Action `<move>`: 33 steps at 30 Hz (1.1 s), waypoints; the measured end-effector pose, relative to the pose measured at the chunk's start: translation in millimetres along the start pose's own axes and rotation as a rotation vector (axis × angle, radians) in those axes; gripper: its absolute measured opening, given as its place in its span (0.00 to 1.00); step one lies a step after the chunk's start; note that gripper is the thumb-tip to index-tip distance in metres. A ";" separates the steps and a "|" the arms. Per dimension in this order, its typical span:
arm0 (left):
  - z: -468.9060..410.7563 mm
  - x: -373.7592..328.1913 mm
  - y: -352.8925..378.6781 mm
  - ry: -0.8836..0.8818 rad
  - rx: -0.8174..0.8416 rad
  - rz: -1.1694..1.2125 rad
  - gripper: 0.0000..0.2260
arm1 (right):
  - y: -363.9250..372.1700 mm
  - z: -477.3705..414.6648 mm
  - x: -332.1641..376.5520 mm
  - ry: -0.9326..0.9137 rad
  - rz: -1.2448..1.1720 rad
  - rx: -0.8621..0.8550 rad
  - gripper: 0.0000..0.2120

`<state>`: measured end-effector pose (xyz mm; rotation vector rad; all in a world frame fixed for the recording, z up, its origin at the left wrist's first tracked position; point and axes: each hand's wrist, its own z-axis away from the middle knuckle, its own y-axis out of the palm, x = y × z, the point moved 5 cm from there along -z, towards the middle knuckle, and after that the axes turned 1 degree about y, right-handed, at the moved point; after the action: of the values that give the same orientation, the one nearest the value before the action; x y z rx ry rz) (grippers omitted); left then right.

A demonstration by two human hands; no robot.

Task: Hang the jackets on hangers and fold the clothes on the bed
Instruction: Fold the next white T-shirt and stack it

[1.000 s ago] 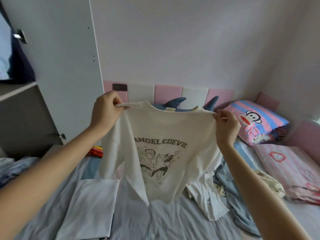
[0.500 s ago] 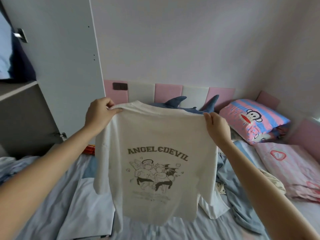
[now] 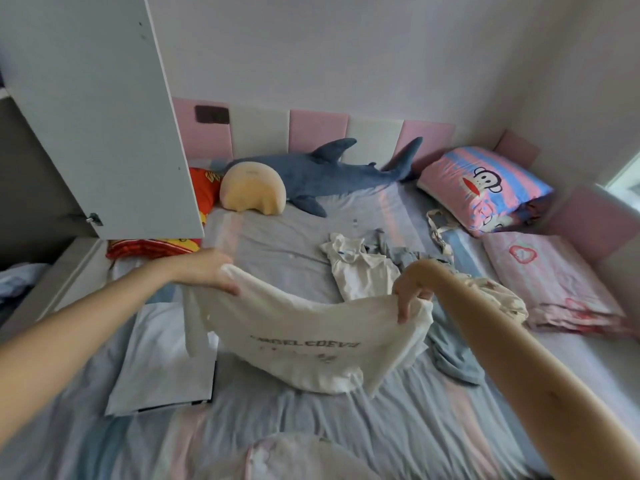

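White T-shirt (image 3: 304, 327) lowered toward the bed (image 3: 415, 427) for folding.
Head view: left hand (image 3: 207, 271) and right hand (image 3: 414, 292) each pinch a shoulder (the left grip is blurred, so probably). Half a second ago the shirt hung upright, print facing the camera. Now it sags low, its hem seemingly touching the sheet, ready to lay flat.

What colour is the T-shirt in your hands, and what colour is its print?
The T-shirt is white with dark lettering, seen best in the head view.

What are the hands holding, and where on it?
The white T-shirt, by its top edge: left hand at the left end, right hand at the right.
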<state>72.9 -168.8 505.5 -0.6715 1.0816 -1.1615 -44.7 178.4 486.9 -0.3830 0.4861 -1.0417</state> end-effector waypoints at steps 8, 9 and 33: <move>-10.0 -6.4 -85.0 0.048 -0.468 0.271 0.08 | -74.0 18.6 -55.7 0.102 -0.610 -0.566 0.18; -14.7 0.2 -97.9 0.013 -0.583 0.232 0.08 | -91.9 20.6 -58.7 0.124 -0.575 -0.739 0.17; -20.9 66.4 -160.5 -0.013 -1.025 0.016 0.07 | -171.5 -11.6 -53.7 -0.138 -1.022 -1.389 0.07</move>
<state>-6.6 -278.0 616.7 -1.4386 1.6571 -0.5125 -197.3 147.1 577.1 -2.0819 0.8772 -1.4868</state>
